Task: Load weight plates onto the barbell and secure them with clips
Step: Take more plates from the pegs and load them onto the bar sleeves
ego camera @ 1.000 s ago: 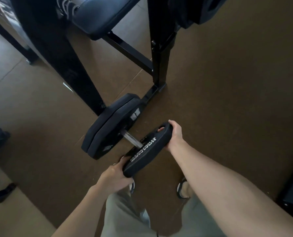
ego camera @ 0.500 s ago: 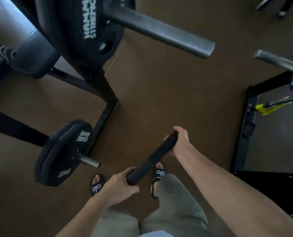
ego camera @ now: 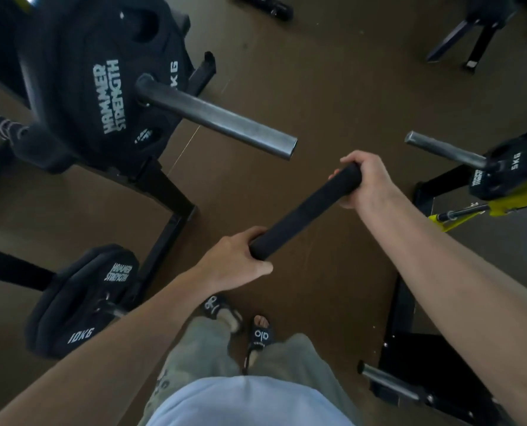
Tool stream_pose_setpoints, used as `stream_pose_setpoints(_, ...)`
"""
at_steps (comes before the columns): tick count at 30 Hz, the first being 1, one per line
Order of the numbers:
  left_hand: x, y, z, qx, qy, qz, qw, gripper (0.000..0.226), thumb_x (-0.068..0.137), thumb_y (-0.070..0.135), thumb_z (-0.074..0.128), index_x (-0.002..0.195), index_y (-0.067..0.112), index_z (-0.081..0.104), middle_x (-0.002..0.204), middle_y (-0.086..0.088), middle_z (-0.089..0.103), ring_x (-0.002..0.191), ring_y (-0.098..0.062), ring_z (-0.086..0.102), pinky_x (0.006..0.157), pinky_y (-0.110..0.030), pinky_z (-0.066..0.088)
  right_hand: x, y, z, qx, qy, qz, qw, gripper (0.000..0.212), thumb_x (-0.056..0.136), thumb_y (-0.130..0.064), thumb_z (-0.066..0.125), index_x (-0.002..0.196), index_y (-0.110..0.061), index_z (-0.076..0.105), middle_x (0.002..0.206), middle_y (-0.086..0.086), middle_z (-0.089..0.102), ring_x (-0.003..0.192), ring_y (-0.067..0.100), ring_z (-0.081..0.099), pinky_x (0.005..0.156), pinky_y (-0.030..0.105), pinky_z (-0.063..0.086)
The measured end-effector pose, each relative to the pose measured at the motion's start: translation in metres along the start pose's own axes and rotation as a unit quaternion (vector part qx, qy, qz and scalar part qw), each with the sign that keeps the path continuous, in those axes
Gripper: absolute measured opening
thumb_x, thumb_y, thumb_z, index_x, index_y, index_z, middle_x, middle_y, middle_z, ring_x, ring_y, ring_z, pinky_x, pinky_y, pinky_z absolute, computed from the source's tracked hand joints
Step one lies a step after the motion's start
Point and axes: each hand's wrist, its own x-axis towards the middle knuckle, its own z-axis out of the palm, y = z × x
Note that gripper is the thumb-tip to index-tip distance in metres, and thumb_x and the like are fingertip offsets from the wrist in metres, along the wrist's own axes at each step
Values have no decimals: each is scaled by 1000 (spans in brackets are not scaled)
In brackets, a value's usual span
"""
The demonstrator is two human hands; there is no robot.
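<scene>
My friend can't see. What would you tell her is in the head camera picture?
A person looks down at their two hands, left hand and right hand, gripping a black weight plate edge-on by opposite sides, above a brown gym floor. Up to the left, a barbell sleeve sticks out of a big loaded plate; a 10KG plate sits lower left.

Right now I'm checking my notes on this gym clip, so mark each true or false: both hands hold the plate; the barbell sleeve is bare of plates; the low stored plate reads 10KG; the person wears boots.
1. Both hands hold the plate: true. The left hand and right hand grip the plate, seen edge-on.
2. The barbell sleeve is bare of plates: false; a large plate sits on it.
3. The low stored plate reads 10KG: true.
4. Boots: false; black sandals.
</scene>
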Motion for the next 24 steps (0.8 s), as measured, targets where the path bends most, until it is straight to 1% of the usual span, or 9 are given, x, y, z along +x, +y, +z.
stream_pose_setpoints(2, 12, 18, -5, 0, 8, 13, 1000, 53, 85, 28, 74, 130, 44, 51, 92, 8, 70, 73, -15, 69, 67, -33, 57, 3, -27, 3, -16, 3, -22, 1000, 18, 81, -14, 64, 74, -16, 48, 58, -2, 51, 54, 18, 56, 56, 21, 53)
stream_pose_setpoints(5, 30, 31, -11, 20, 30, 28, 999, 59, 81, 34, 74, 131, 50, 47, 92, 10, 71, 73, -13, 69, 73, -37, 62, 14, -55, 7, -41, 11, -34, 999, 17, 73, -14, 67, 83, -16, 54, 62, -1, 59, 62, 19, 63, 66, 28, 55)
stream_pose_setpoints(11, 65, 42, -28, 10, 59, 30, 998, 71, 73, 44, 78, 132, 54, 40, 98, 18, 70, 80, -2, 69, 81, -31, 61, 43, -93, 25, -27, -11, -34, 999, 56, 39, -13, 73, 94, -18, 60, 70, -3, 65, 74, 19, 70, 72, 33, 59)
stream_pose_setpoints(13, 70, 45, -35, 7, 67, 15, 998, 71, 71, 49, 78, 131, 55, 40, 101, 21, 69, 82, 3, 68, 77, -17, 56, 50, -101, 34, -23, -20, -13, 999, 45, 46, -12, 71, 89, -18, 59, 69, -3, 64, 73, 18, 68, 76, 34, 59)
stream_pose_setpoints(14, 68, 48, -37, 6, 64, 9, 998, 71, 74, 46, 81, 131, 55, 41, 103, 22, 69, 84, 5, 67, 74, -11, 51, 50, -104, 37, -27, -22, -4, 999, 35, 52, -11, 69, 86, -18, 58, 68, -3, 63, 72, 18, 67, 78, 33, 58)
stream_pose_setpoints(16, 66, 55, -40, -2, 80, 0, 997, 69, 79, 35, 84, 133, 52, 43, 107, 23, 68, 89, 6, 65, 73, -6, 44, 51, -111, 43, -37, -37, -2, 999, 33, 53, -11, 68, 83, -18, 57, 66, -3, 62, 69, 18, 65, 79, 34, 58)
stream_pose_setpoints(19, 62, 67, -36, -41, 108, -21, 993, 70, 80, 33, 86, 134, 49, 46, 110, 23, 68, 95, 4, 65, 80, -9, 46, 52, -122, 50, -56, -67, -4, 996, 22, 64, -11, 66, 84, -18, 57, 65, -3, 62, 70, 18, 64, 83, 35, 59)
stream_pose_setpoints(22, 49, 81, -27, -61, 135, -43, 988, 74, 77, 32, 89, 135, 51, 46, 110, 25, 69, 98, 5, 66, 88, -21, 56, 42, -135, 61, -80, -92, 5, 993, 11, 73, -12, 64, 78, -17, 55, 64, -3, 59, 69, 17, 62, 91, 34, 56)
stream_pose_setpoints(24, 41, 94, -26, -66, 158, -58, 983, 73, 77, 30, 89, 133, 51, 47, 106, 25, 69, 97, 6, 66, 86, -23, 59, 37, -145, 68, -92, -111, 16, 989, 12, 74, -11, 63, 76, -17, 53, 62, -3, 57, 65, 17, 59, 91, 33, 55)
